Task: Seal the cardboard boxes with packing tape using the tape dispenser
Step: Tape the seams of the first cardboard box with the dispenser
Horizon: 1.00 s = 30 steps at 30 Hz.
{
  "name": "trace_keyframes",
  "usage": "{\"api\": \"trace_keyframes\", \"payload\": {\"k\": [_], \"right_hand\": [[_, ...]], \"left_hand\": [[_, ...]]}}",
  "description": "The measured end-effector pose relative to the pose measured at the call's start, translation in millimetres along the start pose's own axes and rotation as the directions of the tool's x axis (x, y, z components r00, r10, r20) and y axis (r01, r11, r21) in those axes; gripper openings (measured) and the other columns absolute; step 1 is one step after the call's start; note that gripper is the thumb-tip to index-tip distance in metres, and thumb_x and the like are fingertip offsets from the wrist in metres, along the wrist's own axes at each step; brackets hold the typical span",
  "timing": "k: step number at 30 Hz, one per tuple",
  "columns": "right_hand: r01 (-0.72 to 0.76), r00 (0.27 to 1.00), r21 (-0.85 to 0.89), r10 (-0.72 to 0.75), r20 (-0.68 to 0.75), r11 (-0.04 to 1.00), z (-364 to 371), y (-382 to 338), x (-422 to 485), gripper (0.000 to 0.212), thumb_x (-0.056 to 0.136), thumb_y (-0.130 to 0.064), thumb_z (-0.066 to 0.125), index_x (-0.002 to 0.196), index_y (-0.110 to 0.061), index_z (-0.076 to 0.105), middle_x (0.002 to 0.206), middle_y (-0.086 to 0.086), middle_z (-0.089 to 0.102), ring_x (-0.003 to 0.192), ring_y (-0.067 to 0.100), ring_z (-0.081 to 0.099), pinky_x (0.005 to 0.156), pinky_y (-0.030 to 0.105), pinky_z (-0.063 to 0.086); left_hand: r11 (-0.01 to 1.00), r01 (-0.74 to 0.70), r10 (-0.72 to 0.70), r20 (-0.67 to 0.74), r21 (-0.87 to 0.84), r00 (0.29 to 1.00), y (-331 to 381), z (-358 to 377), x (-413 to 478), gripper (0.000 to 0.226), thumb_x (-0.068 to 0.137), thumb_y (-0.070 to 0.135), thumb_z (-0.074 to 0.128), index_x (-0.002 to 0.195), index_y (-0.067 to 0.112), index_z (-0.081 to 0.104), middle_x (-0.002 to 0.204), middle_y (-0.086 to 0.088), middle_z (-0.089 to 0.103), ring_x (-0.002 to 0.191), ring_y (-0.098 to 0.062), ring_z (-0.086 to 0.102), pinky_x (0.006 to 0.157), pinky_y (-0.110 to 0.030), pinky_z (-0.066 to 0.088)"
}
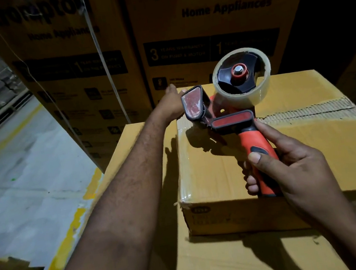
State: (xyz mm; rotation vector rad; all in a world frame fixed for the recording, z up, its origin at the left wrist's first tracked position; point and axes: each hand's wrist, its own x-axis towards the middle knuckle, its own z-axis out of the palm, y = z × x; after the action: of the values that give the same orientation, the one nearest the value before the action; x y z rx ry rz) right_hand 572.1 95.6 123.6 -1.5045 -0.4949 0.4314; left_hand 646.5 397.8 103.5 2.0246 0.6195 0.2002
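Gripping the tape dispenser (231, 121) by its orange handle with the fingers (251, 185) of the right hand (298, 167), curled round from beneath, thumb pressed on the black pad on top; holding it tilted over the cardboard; cannot tell whether its front end touches. Just beyond the fingers, up the handle: a red-faced plate and a second flap angled off to their left; then the roll of clear tape (257, 95) on its black hub, farthest from the grip. Directly under the fingers: the small box (213, 175), flaps closed, with a torn strip of bare corrugation along the seam to their right and glossy tape over the corner to their left. Across the box from the fingers, at its far left corner: the left hand (170, 102), laid on the edge, thumb up; cannot tell how its own fingers lie, hidden behind the flap. Below the small box: a larger box (217, 268). Past both hands: tall printed cartons (215, 35) with a white strap (99, 54); left of the left hand, grey floor (15, 172) with a yellow line.
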Motion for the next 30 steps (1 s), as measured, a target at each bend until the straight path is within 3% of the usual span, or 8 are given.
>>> {"api": "trace_keyframes", "payload": {"k": [3, 6, 8, 11, 17, 20, 23, 30], "right_hand": [[0.010, 1.000, 0.002, -0.010, 0.017, 1.000, 0, 0, 1, 0.061, 0.082, -0.015, 0.066, 0.136, -0.040, 0.054, 0.099, 0.020, 0.066, 0.066, 0.030, 0.067, 0.060, 0.038, 0.059], [0.030, 0.999, -0.007, -0.029, 0.021, 1.000, 0, 0, 0, 0.060, 0.086, -0.010, 0.064, 0.136, -0.040, 0.052, 0.098, 0.020, 0.065, 0.065, 0.030, 0.067, 0.060, 0.037, 0.059], [0.034, 0.999, 0.004, -0.034, 0.025, 0.999, -1, 1, 0, 0.061, 0.086, -0.010, 0.064, 0.138, -0.039, 0.051, 0.098, 0.022, 0.065, 0.065, 0.031, 0.066, 0.060, 0.039, 0.059], [0.052, 0.998, 0.005, -0.053, 0.030, 0.999, -3, 3, 0, 0.062, 0.085, -0.012, 0.065, 0.139, -0.038, 0.051, 0.100, 0.021, 0.064, 0.064, 0.031, 0.066, 0.060, 0.039, 0.059], [0.082, 0.997, 0.009, -0.082, 0.012, 0.997, -4, 9, 0, 0.064, 0.080, -0.019, 0.066, 0.139, -0.038, 0.051, 0.106, 0.018, 0.065, 0.066, 0.031, 0.068, 0.060, 0.038, 0.060], [0.099, 0.995, -0.001, -0.099, 0.025, 0.995, -4, 10, 0, 0.063, 0.084, -0.016, 0.065, 0.142, -0.035, 0.049, 0.108, 0.019, 0.064, 0.068, 0.031, 0.068, 0.060, 0.039, 0.060], [0.108, 0.993, -0.004, -0.107, 0.043, 0.994, -5, 10, -1, 0.061, 0.089, -0.010, 0.064, 0.143, -0.034, 0.048, 0.104, 0.020, 0.064, 0.068, 0.031, 0.067, 0.060, 0.040, 0.060], [0.133, 0.989, -0.014, -0.131, 0.070, 0.991, -6, 12, -2, 0.061, 0.091, -0.007, 0.063, 0.145, -0.030, 0.046, 0.108, 0.020, 0.063, 0.066, 0.028, 0.068, 0.060, 0.038, 0.060]], "left_hand": [[1.000, -0.007, 0.007, 0.005, 0.001, 1.000, -3, -1, 1, 0.070, 0.100, 0.031, 0.059, 0.156, 0.004, 0.027, 0.161, -0.019, 0.030, 0.145, -0.034, 0.035, 0.118, -0.047, 0.034], [0.999, 0.046, -0.045, -0.062, 0.013, 0.997, -6, -2, -3, 0.043, 0.096, 0.038, 0.058, 0.118, 0.001, 0.064, 0.116, -0.016, 0.065, 0.102, -0.029, 0.062, 0.093, -0.042, 0.051], [0.995, 0.095, -0.096, -0.064, -0.025, 0.993, -6, -1, -17, 0.037, 0.104, 0.041, 0.049, 0.112, 0.008, 0.065, 0.104, -0.012, 0.061, 0.094, -0.024, 0.056, 0.089, -0.041, 0.047], [0.979, 0.168, -0.176, -0.066, -0.113, 0.982, -14, -2, -65, 0.063, 0.104, 0.059, 0.035, 0.147, 0.015, 0.048, 0.146, -0.006, 0.051, 0.131, -0.026, 0.049, 0.111, -0.051, 0.039], [0.739, -0.158, -0.001, -0.236, -0.655, 0.972, -35, 28, -212, 0.089, 0.078, 0.085, 0.030, 0.149, 0.033, 0.045, 0.150, 0.014, 0.050, 0.138, -0.006, 0.045, 0.113, -0.034, 0.037], [0.794, -0.213, 0.123, -0.193, -0.569, 0.973, -36, 51, -231, 0.100, 0.078, 0.090, 0.026, 0.155, 0.026, 0.036, 0.157, 0.014, 0.040, 0.141, 0.001, 0.039, 0.112, -0.025, 0.038], [0.857, -0.238, 0.150, -0.219, -0.458, 0.964, -42, 61, -223, 0.097, 0.078, 0.093, 0.019, 0.154, 0.035, 0.035, 0.163, 0.016, 0.028, 0.147, 0.001, 0.029, 0.125, -0.040, 0.021], [0.831, -0.301, 0.195, -0.263, -0.468, 0.945, -53, 67, -211, 0.079, 0.091, 0.081, 0.021, 0.150, 0.031, 0.041, 0.162, 0.009, 0.033, 0.148, -0.004, 0.028, 0.123, -0.042, 0.024]]}}
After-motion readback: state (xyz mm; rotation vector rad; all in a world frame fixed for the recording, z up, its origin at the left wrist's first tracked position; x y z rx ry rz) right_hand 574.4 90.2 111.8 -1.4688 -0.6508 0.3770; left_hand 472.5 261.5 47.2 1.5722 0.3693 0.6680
